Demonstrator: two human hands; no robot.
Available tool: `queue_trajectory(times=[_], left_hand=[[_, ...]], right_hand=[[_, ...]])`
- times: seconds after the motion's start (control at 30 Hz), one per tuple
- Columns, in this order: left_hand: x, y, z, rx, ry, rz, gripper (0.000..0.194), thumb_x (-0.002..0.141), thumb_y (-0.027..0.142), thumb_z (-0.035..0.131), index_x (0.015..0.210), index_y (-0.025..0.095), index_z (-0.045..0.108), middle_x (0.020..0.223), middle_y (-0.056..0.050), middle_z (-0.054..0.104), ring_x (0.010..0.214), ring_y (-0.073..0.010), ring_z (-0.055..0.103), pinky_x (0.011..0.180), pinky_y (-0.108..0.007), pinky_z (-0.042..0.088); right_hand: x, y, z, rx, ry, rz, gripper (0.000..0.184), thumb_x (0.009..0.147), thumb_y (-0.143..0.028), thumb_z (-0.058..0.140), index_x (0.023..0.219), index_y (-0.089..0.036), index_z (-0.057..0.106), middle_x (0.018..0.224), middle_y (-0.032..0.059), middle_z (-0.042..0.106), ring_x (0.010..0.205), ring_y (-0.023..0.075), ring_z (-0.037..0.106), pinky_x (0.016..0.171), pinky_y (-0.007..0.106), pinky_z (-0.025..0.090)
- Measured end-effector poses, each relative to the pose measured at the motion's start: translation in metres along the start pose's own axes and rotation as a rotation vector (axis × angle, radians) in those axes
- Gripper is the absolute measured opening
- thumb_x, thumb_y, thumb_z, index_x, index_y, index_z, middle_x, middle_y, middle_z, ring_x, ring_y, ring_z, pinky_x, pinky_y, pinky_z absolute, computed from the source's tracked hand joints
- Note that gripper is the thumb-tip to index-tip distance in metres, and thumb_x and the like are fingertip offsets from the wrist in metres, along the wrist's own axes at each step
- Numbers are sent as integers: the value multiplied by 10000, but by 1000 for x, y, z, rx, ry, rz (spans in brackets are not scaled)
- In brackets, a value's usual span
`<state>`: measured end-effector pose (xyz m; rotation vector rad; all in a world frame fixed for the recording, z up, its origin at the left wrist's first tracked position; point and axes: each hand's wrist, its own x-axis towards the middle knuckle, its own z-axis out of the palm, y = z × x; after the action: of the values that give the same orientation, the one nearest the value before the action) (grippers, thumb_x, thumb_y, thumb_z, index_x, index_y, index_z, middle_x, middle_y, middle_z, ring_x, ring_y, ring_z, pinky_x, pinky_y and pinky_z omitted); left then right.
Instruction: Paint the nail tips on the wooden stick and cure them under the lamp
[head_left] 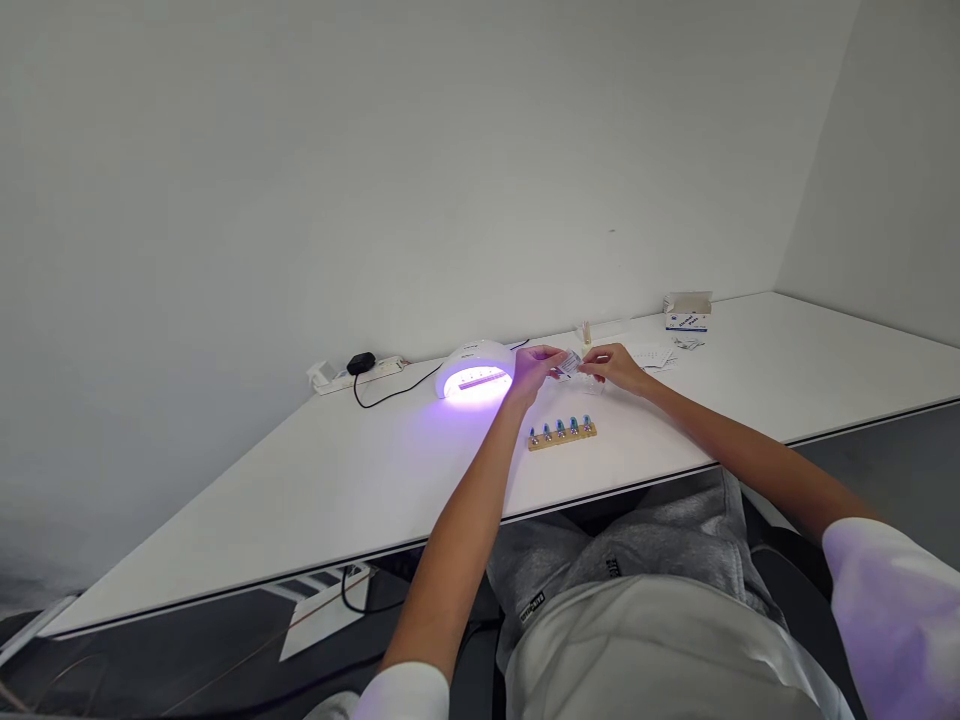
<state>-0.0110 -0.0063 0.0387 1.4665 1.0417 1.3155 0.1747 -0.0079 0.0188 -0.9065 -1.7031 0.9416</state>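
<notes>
Both my hands meet above the desk, pinching a small white printed packet [570, 363], which looks like an alcohol pad sachet. My left hand [534, 368] grips its left side with closed fingers. At the right edge, the fingers of my right hand [616, 366] are closed on it too. Nearer me on the desk stands a wooden strip [562, 440] bearing several shiny blue-green nail tips [560, 428] upright in a row. Left of my left hand, a white nail lamp [475, 352] glows purple, with a second strip [482, 380] inside it.
On the white desk [360, 490], a power strip [386, 369] with a black adapter [361, 363] lies left of the lamp. At the back right are an open box labelled as alcohol pads [688, 312], white sheets [651, 356] and small scraps [688, 343]. A wall runs behind.
</notes>
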Motion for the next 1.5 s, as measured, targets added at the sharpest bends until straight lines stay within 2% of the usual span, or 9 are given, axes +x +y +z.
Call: queue_trajectory(times=[0.33,0.5,0.63,0.93,1.23,1.5], left_hand=[[-1,1,1,43,-37,18,345,512,392,864,652,120,703,646,-74,679,572,-132,584,522,-265,469],[-1,2,1,53,11,3,361,513,397,867,650,110,695,625,-70,671,531,-119,571,479,-247,451],[-2,3,3,47,29,-9,335,529,360,866,637,100,685,594,-61,650,498,-112,556,451,-245,436],[-2,4,3,65,37,-14,279,582,308,848,637,91,680,603,-65,651,495,-110,554,442,-245,441],[0,1,4,94,59,-4,250,613,292,832,632,93,682,576,-59,636,480,-110,551,426,-238,432],[2,-2,3,128,87,40,229,630,275,817,627,96,675,568,-51,630,448,-97,532,415,-233,428]], right_hand=[[4,10,-1,-88,8,-40,324,654,-457,773,692,-149,679,537,-4,580,479,99,518,463,232,415],[8,14,1,30,4,-39,400,592,-445,836,792,-164,634,643,27,667,541,140,614,473,250,507],[10,17,0,91,-17,-44,441,591,-423,846,848,-194,572,628,-6,667,531,142,628,477,254,532],[13,19,-4,43,-100,-36,358,631,-365,827,842,-170,615,639,11,682,502,113,597,475,228,495],[11,15,-6,16,-127,-20,331,654,-329,811,882,-167,635,668,19,698,517,113,598,477,225,483],[10,9,-7,31,-105,69,232,753,-316,744,918,-154,729,826,70,737,717,148,665,618,248,522]])
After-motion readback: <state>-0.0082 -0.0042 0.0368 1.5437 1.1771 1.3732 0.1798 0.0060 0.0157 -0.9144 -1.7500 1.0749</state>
